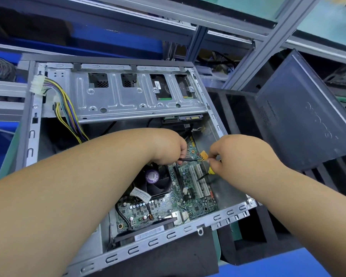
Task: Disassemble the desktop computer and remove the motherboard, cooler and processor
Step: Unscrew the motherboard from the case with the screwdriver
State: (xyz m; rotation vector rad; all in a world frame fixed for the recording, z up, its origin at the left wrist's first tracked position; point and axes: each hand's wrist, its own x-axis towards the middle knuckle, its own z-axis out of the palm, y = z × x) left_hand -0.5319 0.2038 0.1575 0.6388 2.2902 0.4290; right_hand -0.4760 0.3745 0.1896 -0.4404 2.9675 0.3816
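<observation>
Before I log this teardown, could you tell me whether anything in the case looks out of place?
The white power connector with its coloured wires hangs unplugged over the case's far left edge. Nothing looks damaged or spilled.

- The round purple sticker [153, 176] at the hub of the cooler fan [158, 181] carries print that looks like "TaiSol"; the smaller lines around it are too small to read
- The black side panel [308, 114] leaning at the right has embossed letters [321, 120] that seem to spell "lenovo", seen turned and faint
- A white barcode label [141, 194] beside the fan is printed, but too small to read
- A long barcode sticker [149, 233] on the black part at the case's near edge is blurred
- A small label [157, 84] on the drive seen through the bay cut-out is illegible
</observation>
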